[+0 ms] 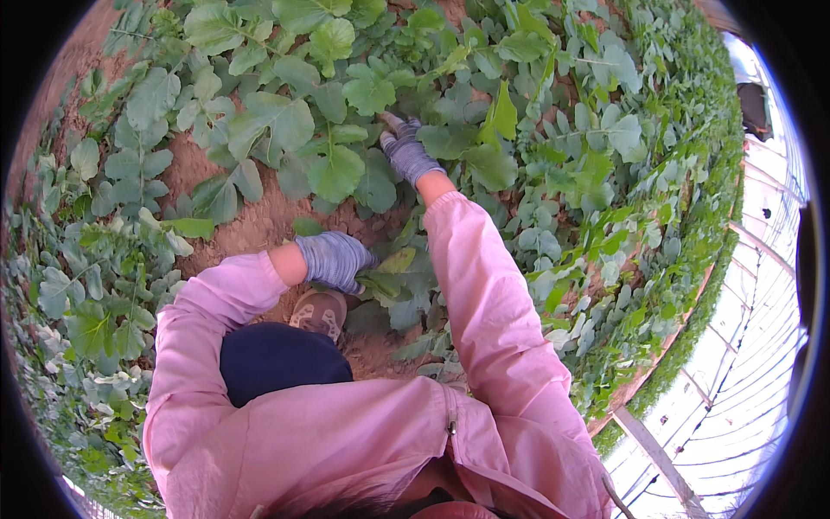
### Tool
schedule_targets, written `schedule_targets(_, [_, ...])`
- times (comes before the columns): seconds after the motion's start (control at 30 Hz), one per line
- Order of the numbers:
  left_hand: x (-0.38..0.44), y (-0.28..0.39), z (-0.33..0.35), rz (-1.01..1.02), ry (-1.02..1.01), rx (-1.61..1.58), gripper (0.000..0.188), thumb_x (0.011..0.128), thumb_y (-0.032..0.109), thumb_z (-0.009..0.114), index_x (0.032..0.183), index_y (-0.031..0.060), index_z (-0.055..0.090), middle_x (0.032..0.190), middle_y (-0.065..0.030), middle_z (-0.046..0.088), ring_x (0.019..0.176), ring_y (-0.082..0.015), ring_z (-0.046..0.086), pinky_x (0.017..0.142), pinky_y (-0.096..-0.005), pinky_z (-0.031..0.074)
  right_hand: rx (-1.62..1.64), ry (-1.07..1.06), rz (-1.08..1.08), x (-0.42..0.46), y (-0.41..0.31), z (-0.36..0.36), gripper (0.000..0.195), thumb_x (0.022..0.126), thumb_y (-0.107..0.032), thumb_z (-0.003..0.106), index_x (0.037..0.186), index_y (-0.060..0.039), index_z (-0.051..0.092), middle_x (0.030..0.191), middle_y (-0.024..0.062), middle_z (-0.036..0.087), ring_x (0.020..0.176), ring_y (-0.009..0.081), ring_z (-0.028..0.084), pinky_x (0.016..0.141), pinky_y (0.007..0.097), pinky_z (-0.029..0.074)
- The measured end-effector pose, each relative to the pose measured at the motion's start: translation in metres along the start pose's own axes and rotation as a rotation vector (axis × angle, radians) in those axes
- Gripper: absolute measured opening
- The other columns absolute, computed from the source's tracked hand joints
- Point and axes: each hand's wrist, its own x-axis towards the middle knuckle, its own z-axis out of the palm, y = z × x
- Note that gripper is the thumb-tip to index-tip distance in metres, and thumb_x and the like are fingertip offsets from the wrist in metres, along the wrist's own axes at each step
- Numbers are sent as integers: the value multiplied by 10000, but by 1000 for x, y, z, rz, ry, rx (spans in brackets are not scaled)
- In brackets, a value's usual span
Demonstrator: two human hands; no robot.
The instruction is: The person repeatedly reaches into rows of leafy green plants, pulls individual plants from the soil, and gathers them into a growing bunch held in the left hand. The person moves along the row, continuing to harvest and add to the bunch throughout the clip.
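My left hand [334,261], in a grey knitted glove, is closed around the stem ends of some lobed green leaves [395,276]. One of these leaves is yellowing, and they spread to the right from my fist, low over the soil. Farther forward, my right hand [408,148], gloved alike, reaches in among standing leafy plants [337,168] that look like radish or another brassica. Its thumb and index finger point forward near the plant bases. Foliage and shade cover the other fingertips, so whether they grip a stem is unclear.
Reddish-brown soil [259,207] shows between the plants. My shoe [321,311] stands just behind my left hand, beside my dark-clad knee [285,363]. Dense rows of the crop [674,162] continue to the right. Beyond them rises a greenhouse wall [726,363] of bright translucent sheeting with ribs.
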Motion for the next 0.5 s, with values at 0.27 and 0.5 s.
schedule_targets(0.27, [0,-5,-5,-11,-37,-11,551,764,388,677,1181,40,583,945,-211,660,913,-377,629,803,-461,496,-271,-272,44,33,-11,20,420,812,-187,518,1217,-83,567,977,235,651,886,403,621,822,468,482])
schedule_targets(0.5, [5,-8,-2,26,-47,-65,521,765,399,679,1119,27,593,920,-214,656,895,-391,621,786,-465,489,-219,-208,78,29,-18,-15,266,823,-191,523,1004,-50,658,961,255,634,914,413,607,847,462,482])
